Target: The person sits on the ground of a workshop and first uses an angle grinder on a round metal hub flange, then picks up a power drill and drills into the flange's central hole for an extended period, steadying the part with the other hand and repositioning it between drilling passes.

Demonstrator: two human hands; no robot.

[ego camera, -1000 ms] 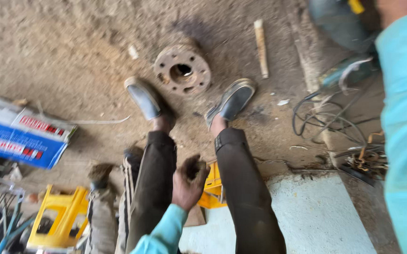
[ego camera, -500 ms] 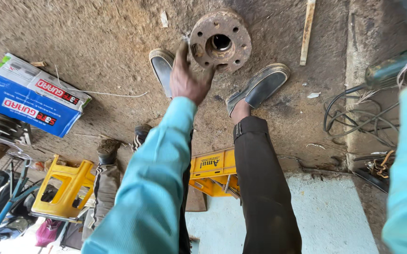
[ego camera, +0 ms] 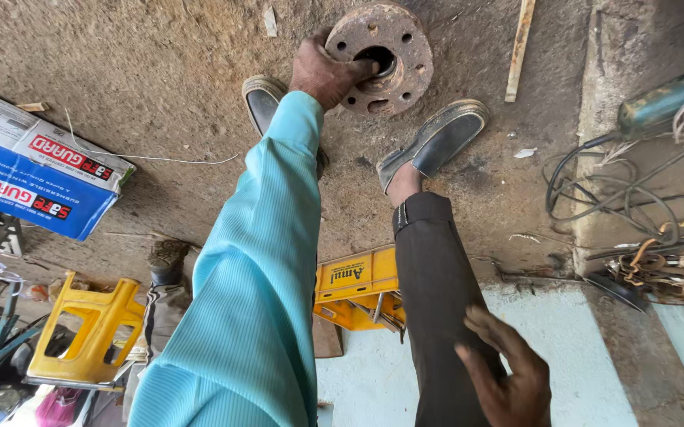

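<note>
A rusty round hub flange (ego camera: 404,62) with bolt holes lies flat on the dirt ground ahead of my feet. My left hand (ego camera: 324,73), at the end of a light blue sleeve, reaches down to it, with the fingers hooked into its centre bore and the palm over its near-left rim. My right hand (ego camera: 508,378) hovers at the bottom of the view, fingers spread, over my dark right trouser leg and holding nothing. My left shoe (ego camera: 261,99) and right shoe (ego camera: 437,141) stand just below the flange on either side.
A yellow crate (ego camera: 354,289) sits under my legs. A yellow plastic stool (ego camera: 89,332) and a blue and white carton (ego camera: 34,170) lie left. A wooden stick (ego camera: 520,47) is beside the flange. Tangled cables (ego camera: 642,229) and a green tool (ego camera: 666,103) are right.
My left hand has gone from my knee out to the flange and hooked into its bore. My right hand has come into view over my right leg. The view has shifted forward.
</note>
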